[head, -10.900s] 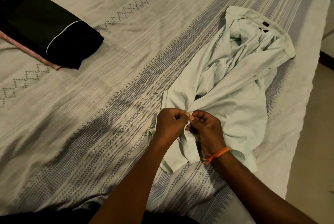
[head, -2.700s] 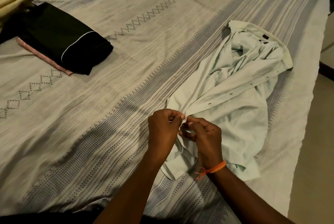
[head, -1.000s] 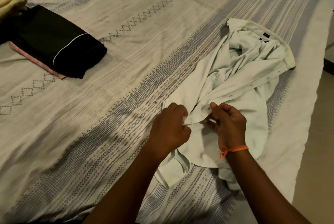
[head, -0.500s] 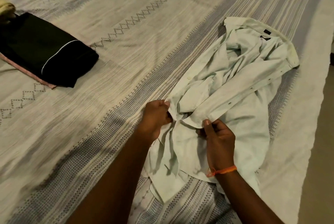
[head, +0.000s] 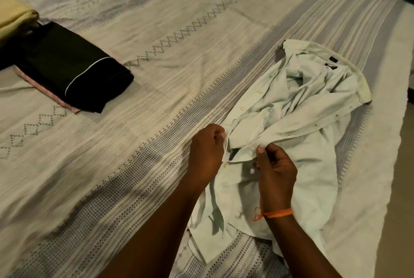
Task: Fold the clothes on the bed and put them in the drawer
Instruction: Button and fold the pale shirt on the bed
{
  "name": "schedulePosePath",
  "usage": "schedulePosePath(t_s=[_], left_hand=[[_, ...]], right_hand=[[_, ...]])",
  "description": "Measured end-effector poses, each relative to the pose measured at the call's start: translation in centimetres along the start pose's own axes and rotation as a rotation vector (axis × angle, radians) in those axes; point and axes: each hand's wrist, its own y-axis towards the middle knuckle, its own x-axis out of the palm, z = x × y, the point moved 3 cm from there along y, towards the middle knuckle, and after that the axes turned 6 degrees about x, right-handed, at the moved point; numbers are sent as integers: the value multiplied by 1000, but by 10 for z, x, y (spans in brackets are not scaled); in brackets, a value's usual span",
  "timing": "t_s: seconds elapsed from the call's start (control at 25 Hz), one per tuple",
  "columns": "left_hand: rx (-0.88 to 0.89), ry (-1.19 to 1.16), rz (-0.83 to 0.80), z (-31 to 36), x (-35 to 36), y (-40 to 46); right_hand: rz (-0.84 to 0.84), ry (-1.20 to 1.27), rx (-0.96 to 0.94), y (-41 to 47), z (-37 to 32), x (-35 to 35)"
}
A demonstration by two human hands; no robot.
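- Bed [head: 179,71]: covered by a pale woven sheet with diamond-stitch rows and a grey checked band running from near left to far right; a strip of floor [head: 401,221] shows along the right edge.
- Pale green button-up shirt [head: 302,120]: crumpled and unfolded on the right side of the bed, collar [head: 349,69] at the far end, hem nearest the viewer.
- Left hand [head: 207,152]: fingers curled, gripping the buttoned front edge of the shirt at its left side.
- Right hand [head: 275,172]: thumb and curled fingers pinching the opposite front edge, just beside the left hand; an orange thread band [head: 277,212] circles the wrist.
- Folded black garment [head: 74,67]: far left, with a white piping line, resting on a folded pink cloth [head: 44,92].
- Cream-yellow fabric [head: 13,17]: at the far left edge, touching the black garment; its kind cannot be told.
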Motion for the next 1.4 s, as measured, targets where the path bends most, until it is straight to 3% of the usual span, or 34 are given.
schedulePosePath(t_s=[0.2, 0.32, 0.4, 0.6, 0.76, 0.92, 1.4], left_hand=[[-179, -20, 86, -6, 8, 12], [-146, -2, 57, 0, 3, 12], [-128, 7, 2, 1, 1, 12], [33, -143, -258, 17, 4, -1], [18, -288, -290, 22, 9, -32], [-78, -493, -290, 16, 9, -47], [-97, -512, -300, 19, 6, -58]], right_hand=[[-3, 117, 209, 5, 8, 8], [-12, 117, 203, 1, 9, 7], [-2, 39, 93, -3, 3, 6], [5, -386, -384, -7, -22, 12], [-40, -454, -515, -16, -18, 10], [-34, -436, -465, -25, -10, 2], [-76, -275, -335, -41, -17, -6]])
